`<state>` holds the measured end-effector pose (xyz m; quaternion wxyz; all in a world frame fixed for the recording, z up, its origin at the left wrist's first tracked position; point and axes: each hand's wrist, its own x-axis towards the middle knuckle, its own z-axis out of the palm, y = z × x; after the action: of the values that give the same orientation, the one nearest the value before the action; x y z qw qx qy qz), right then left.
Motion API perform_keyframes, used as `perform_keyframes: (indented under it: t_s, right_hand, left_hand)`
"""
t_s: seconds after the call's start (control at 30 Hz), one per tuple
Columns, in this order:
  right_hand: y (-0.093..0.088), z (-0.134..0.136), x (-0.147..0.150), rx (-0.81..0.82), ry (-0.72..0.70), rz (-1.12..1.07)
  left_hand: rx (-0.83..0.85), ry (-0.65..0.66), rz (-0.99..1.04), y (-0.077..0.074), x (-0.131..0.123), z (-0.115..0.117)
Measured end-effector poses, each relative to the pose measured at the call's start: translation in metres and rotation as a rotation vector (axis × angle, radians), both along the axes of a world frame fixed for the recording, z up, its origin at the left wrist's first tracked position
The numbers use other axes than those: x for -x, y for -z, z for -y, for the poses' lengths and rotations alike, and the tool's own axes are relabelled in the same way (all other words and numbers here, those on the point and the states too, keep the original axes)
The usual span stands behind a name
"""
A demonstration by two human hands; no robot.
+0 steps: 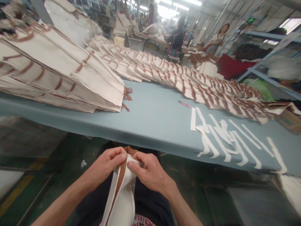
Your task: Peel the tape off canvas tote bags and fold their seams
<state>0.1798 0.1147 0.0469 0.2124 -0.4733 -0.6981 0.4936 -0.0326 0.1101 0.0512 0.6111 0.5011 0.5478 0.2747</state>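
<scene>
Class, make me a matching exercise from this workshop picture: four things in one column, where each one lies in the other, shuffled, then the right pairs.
Things
1. cream fabric piece
2. white strips
3. pink pen
4. tall bag stack

Places
A. table's left end
B. held in both hands, left hand, right hand
C. near table edge, right side
D. alone on bare blue table

Pairs: 1-B, 2-C, 3-D, 4-A

cloth piece (122, 194): lower end cut off by frame | far worker's (176, 39) face blurred
</scene>
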Motion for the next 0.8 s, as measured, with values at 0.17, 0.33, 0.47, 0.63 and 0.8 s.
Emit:
perform_keyframes:
  t_s: [0.17, 0.33, 0.47, 0.63, 0.8]
  right_hand:
    - [0.003, 0.002, 0.0, 0.007, 0.001, 0.015]
    - [0.002, 0.001, 0.002, 0.027, 0.003, 0.014]
    - [0.0, 0.0, 0.002, 0.019, 0.0, 0.013]
    - [-0.002, 0.002, 0.001, 0.015, 0.003, 0.007]
    - [-0.009, 0.006, -0.001, -0.051, -0.006, -0.084]
  left_hand:
    - [0.02, -0.004, 0.015, 0.004, 0.0, 0.003]
    - [0.028, -0.014, 0.018, 0.004, 0.0, 0.003]
    - [0.036, -0.019, 0.022, 0.002, -0.001, 0.002]
    - [0.038, -0.008, 0.046, 0.002, -0.001, 0.003]
    - [-0.007, 0.038, 0.091, -0.013, 0.0, 0.005]
